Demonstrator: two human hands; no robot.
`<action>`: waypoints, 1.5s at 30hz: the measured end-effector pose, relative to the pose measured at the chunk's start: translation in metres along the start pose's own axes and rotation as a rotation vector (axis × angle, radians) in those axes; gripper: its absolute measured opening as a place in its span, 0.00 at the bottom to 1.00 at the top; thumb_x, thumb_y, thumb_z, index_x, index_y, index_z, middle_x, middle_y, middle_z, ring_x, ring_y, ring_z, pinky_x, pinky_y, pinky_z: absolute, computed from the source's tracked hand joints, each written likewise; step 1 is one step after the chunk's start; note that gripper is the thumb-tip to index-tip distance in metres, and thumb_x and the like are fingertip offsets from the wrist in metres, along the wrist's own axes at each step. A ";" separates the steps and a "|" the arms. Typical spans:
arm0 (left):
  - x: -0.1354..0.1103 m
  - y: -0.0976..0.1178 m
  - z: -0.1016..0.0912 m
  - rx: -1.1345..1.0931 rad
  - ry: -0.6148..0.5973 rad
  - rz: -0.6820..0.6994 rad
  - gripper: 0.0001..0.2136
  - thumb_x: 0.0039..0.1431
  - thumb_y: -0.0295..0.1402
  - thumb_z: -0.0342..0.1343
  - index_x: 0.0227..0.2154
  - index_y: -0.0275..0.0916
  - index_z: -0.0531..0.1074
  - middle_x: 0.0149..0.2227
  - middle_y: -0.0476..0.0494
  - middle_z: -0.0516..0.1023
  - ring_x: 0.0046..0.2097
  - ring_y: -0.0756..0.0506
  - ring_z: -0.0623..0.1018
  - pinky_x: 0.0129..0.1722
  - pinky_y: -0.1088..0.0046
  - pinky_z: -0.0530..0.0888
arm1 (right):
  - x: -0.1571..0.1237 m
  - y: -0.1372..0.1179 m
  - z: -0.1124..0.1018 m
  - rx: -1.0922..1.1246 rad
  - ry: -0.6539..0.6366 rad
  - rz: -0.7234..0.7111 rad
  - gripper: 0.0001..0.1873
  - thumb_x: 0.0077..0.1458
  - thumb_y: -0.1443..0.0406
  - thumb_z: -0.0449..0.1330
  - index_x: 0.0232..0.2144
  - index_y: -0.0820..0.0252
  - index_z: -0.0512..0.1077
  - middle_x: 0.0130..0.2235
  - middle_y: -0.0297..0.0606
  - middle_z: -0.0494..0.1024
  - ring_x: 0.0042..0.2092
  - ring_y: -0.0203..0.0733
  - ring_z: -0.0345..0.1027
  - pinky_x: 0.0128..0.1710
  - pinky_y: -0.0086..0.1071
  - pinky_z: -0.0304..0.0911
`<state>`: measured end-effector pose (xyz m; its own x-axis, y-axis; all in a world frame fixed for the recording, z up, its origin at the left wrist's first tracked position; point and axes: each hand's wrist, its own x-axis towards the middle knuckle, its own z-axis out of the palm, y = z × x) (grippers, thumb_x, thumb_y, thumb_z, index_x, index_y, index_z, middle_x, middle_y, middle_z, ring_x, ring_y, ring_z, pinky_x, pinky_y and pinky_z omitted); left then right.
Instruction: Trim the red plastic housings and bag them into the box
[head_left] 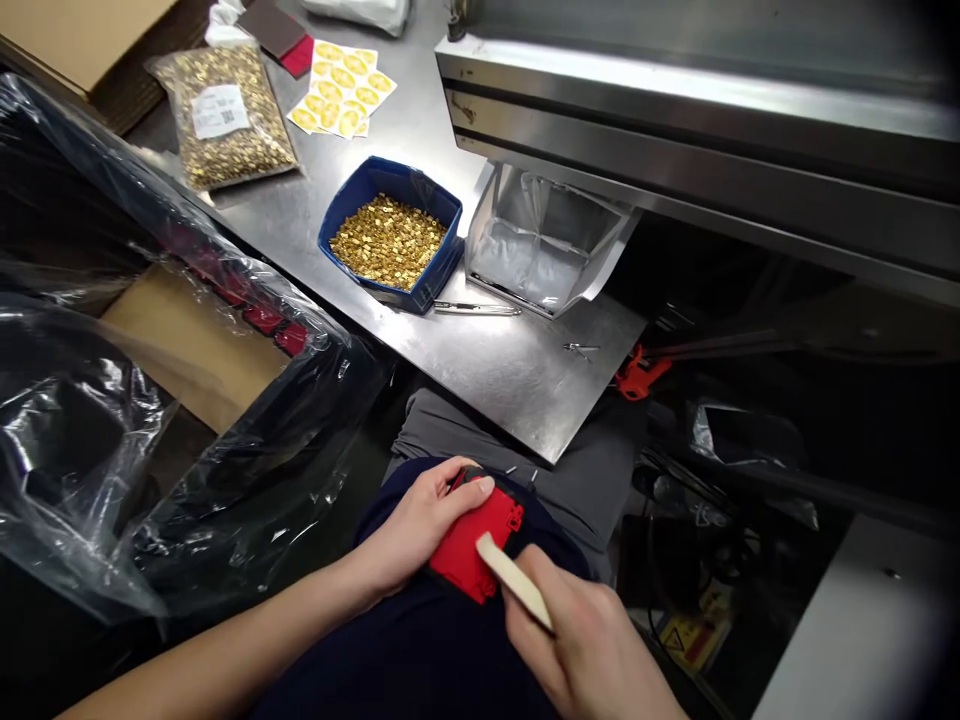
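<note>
Two grips we are watching: left grip (416,525) is clasping red part (466,552) from its left; right grip (592,640) is pinching stick (517,582), tip slanting up-left onto part.

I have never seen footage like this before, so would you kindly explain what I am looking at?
There is no machine here. This single picture comes from a camera worn on a person's head, looking down at their own two bare hands over their lap. The left hand holds a red plastic part. The right hand holds a pale flat stick, with its tip resting on that part. Ahead is a steel table. On it are a blue tray full of small gold-coloured pieces, a clear bag of similar pieces, a sheet of yellow stickers and tweezers. To the left lies crumpled dark plastic film.
</note>
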<state>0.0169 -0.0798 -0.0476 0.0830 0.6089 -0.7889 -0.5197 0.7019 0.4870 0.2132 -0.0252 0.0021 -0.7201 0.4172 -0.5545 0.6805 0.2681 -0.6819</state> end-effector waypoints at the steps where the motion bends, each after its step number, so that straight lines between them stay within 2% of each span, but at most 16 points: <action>1: 0.000 0.000 0.000 -0.002 0.003 0.006 0.16 0.63 0.47 0.59 0.39 0.38 0.71 0.31 0.50 0.72 0.31 0.50 0.68 0.31 0.76 0.64 | 0.001 0.000 0.001 0.017 0.013 0.004 0.05 0.66 0.66 0.50 0.35 0.52 0.60 0.29 0.27 0.72 0.25 0.35 0.64 0.26 0.28 0.53; 4: 0.000 0.001 0.001 -0.021 0.017 -0.006 0.16 0.62 0.47 0.59 0.37 0.38 0.71 0.32 0.50 0.72 0.31 0.50 0.69 0.31 0.76 0.65 | 0.003 -0.001 0.002 0.054 0.048 0.060 0.06 0.67 0.64 0.49 0.35 0.52 0.59 0.28 0.27 0.71 0.25 0.35 0.63 0.26 0.28 0.53; 11: 0.001 0.003 0.004 -0.051 0.025 -0.014 0.17 0.61 0.49 0.60 0.36 0.38 0.70 0.30 0.50 0.71 0.30 0.50 0.68 0.30 0.76 0.65 | 0.003 0.002 -0.004 0.039 0.010 0.050 0.06 0.67 0.65 0.49 0.34 0.52 0.59 0.28 0.27 0.70 0.25 0.35 0.62 0.27 0.28 0.52; 15: 0.001 0.004 0.005 -0.035 0.024 -0.001 0.17 0.60 0.48 0.61 0.38 0.38 0.70 0.31 0.51 0.72 0.30 0.50 0.69 0.31 0.77 0.66 | 0.004 0.005 -0.009 0.007 -0.087 -0.024 0.07 0.65 0.67 0.51 0.33 0.53 0.58 0.28 0.27 0.71 0.25 0.35 0.63 0.26 0.27 0.52; 18: 0.002 0.004 0.006 -0.016 0.020 0.005 0.17 0.61 0.48 0.60 0.37 0.38 0.70 0.31 0.51 0.72 0.30 0.51 0.68 0.31 0.77 0.65 | 0.003 0.006 -0.007 -0.024 -0.004 -0.021 0.05 0.64 0.68 0.51 0.35 0.53 0.60 0.30 0.28 0.73 0.26 0.35 0.66 0.27 0.27 0.54; 21: 0.004 0.004 0.007 -0.011 0.019 -0.005 0.17 0.61 0.48 0.60 0.38 0.39 0.71 0.31 0.51 0.72 0.31 0.50 0.69 0.31 0.77 0.66 | 0.000 0.003 -0.006 -0.042 -0.013 -0.031 0.07 0.64 0.68 0.51 0.32 0.53 0.60 0.27 0.28 0.71 0.23 0.34 0.64 0.24 0.28 0.52; 24: 0.005 0.008 0.006 0.003 0.003 0.012 0.17 0.61 0.48 0.60 0.40 0.39 0.72 0.33 0.50 0.74 0.34 0.49 0.71 0.34 0.76 0.67 | 0.004 -0.001 -0.018 -0.034 0.031 -0.062 0.05 0.65 0.68 0.51 0.37 0.55 0.65 0.31 0.31 0.75 0.27 0.36 0.69 0.26 0.28 0.54; 27: 0.005 0.014 -0.003 0.003 0.019 0.039 0.19 0.62 0.50 0.59 0.45 0.40 0.73 0.40 0.46 0.78 0.40 0.45 0.74 0.39 0.74 0.70 | 0.031 0.009 -0.043 0.109 0.116 -0.074 0.07 0.67 0.62 0.53 0.42 0.56 0.70 0.34 0.32 0.77 0.33 0.36 0.72 0.31 0.25 0.61; 28: 0.004 0.015 -0.008 -0.003 0.036 0.046 0.20 0.62 0.50 0.59 0.48 0.41 0.73 0.43 0.45 0.78 0.42 0.44 0.75 0.41 0.73 0.70 | 0.046 0.016 -0.051 0.123 0.185 -0.059 0.09 0.67 0.60 0.54 0.41 0.57 0.71 0.35 0.32 0.78 0.35 0.37 0.73 0.33 0.25 0.62; 30: 0.004 0.016 -0.020 -0.011 0.071 0.052 0.23 0.61 0.52 0.59 0.51 0.41 0.72 0.45 0.43 0.78 0.44 0.43 0.76 0.43 0.72 0.71 | 0.084 0.030 -0.063 0.023 0.433 0.031 0.14 0.66 0.56 0.54 0.38 0.60 0.73 0.36 0.35 0.78 0.37 0.39 0.73 0.36 0.26 0.64; 32: 0.004 0.014 -0.032 0.025 0.068 0.052 0.27 0.60 0.55 0.58 0.53 0.40 0.70 0.47 0.41 0.78 0.45 0.41 0.76 0.44 0.70 0.72 | 0.124 0.039 -0.068 -0.055 0.539 0.067 0.18 0.66 0.54 0.55 0.37 0.63 0.74 0.34 0.37 0.77 0.37 0.41 0.73 0.35 0.27 0.63; 34: 0.006 0.012 -0.042 0.139 0.033 0.077 0.31 0.59 0.56 0.58 0.58 0.41 0.66 0.49 0.40 0.77 0.47 0.40 0.76 0.46 0.69 0.72 | 0.155 0.040 -0.069 -0.112 0.633 0.064 0.20 0.66 0.54 0.54 0.44 0.67 0.73 0.40 0.42 0.78 0.43 0.45 0.73 0.40 0.31 0.64; 36: 0.009 0.013 -0.049 0.284 -0.023 0.145 0.35 0.57 0.57 0.59 0.62 0.44 0.60 0.51 0.40 0.76 0.48 0.39 0.76 0.47 0.68 0.72 | 0.168 0.041 -0.071 -0.168 0.750 0.059 0.21 0.68 0.55 0.53 0.52 0.66 0.70 0.48 0.47 0.76 0.51 0.48 0.70 0.48 0.35 0.63; 39: 0.018 0.025 -0.048 0.466 -0.148 0.273 0.33 0.59 0.61 0.55 0.60 0.47 0.61 0.50 0.42 0.76 0.48 0.39 0.76 0.49 0.67 0.72 | 0.153 0.065 -0.082 -0.230 0.955 0.132 0.19 0.71 0.62 0.45 0.54 0.64 0.68 0.52 0.48 0.73 0.52 0.47 0.68 0.51 0.37 0.62; 42: 0.026 0.047 -0.036 0.712 -0.234 0.403 0.25 0.63 0.58 0.50 0.53 0.47 0.72 0.54 0.42 0.75 0.54 0.37 0.74 0.56 0.66 0.68 | 0.120 0.122 -0.103 -0.297 1.113 0.261 0.18 0.70 0.68 0.43 0.54 0.68 0.67 0.49 0.53 0.72 0.48 0.48 0.70 0.46 0.41 0.65; 45: 0.027 0.067 -0.022 0.961 -0.173 0.414 0.22 0.64 0.51 0.52 0.57 0.50 0.71 0.56 0.43 0.75 0.56 0.36 0.74 0.58 0.65 0.67 | 0.098 0.178 -0.121 -0.402 1.003 0.197 0.14 0.66 0.67 0.56 0.53 0.60 0.70 0.47 0.43 0.74 0.44 0.42 0.72 0.42 0.37 0.69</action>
<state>-0.0346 -0.0242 -0.0444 0.2126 0.8586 -0.4665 0.3492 0.3791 0.8569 0.2800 0.1691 -0.1160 -0.2802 0.9514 0.1277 0.8971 0.3069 -0.3179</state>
